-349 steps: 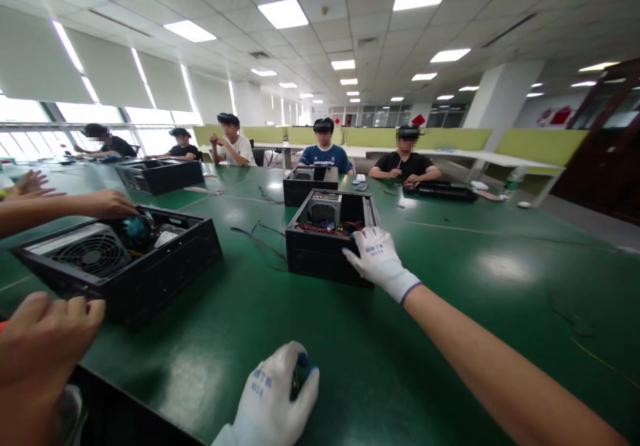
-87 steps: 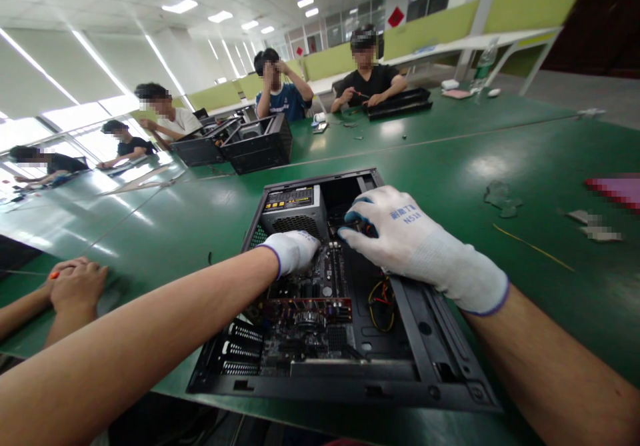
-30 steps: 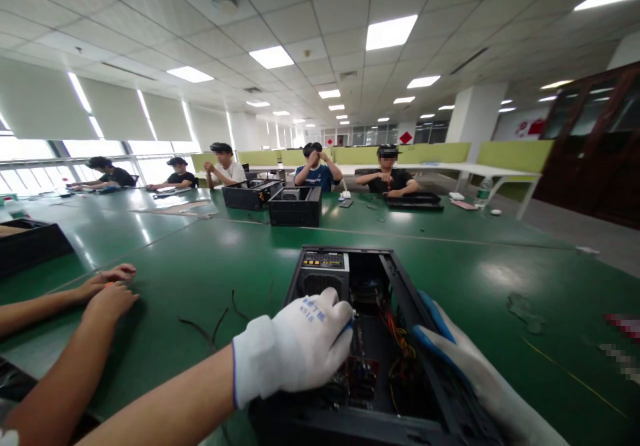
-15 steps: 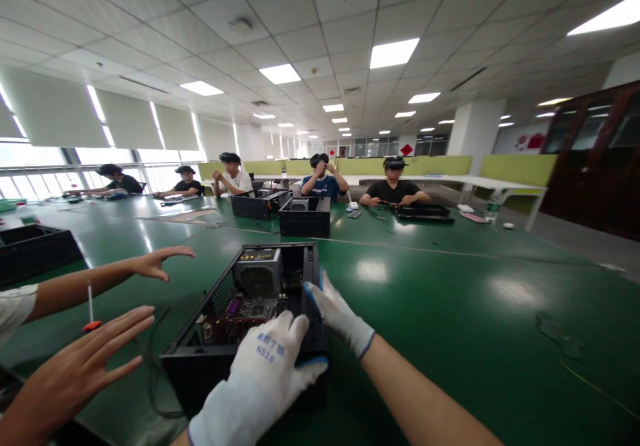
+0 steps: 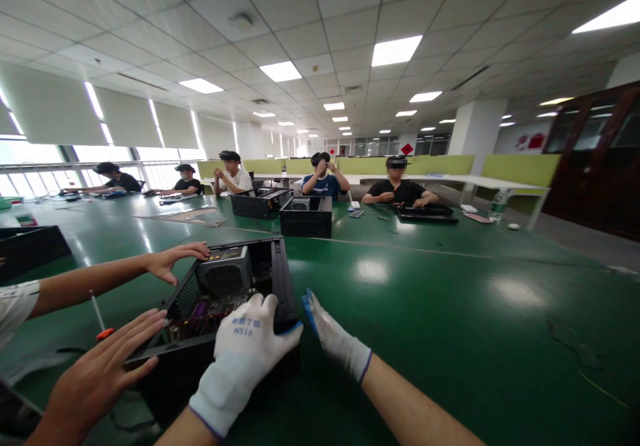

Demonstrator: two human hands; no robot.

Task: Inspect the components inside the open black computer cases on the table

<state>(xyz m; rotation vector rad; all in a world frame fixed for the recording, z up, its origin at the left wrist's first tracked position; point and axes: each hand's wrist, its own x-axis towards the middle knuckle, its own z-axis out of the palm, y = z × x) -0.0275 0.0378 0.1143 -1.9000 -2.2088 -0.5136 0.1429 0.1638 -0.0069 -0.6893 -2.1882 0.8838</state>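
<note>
An open black computer case [image 5: 286, 279] lies in front of me, with a power supply [image 5: 227, 274] and a circuit board inside. My left hand [image 5: 247, 339], in a white glove with blue fingertips, grips the near right edge of the case, its thumb over the outer side. Just to the right, my right hand [image 5: 334, 336] wears the same kind of glove. Its fingers are stretched out, and a narrow gap parts it from the case. From the left, a co-worker's bare hands reach the case: one hand [image 5: 175, 259] at the far corner, the other hand [image 5: 107, 366] at the near left.
A screwdriver [image 5: 104, 333] with an orange handle is by the co-worker's hands on the green table [image 5: 425, 313]. Another case [image 5: 306, 218] stands farther back. A black case part [image 5: 37, 249] is at left. Several people sit across the table.
The computer case has shifted left and turned, with my left hand on it. My right hand has come off its side. The co-worker's far hand has met the case corner.
</note>
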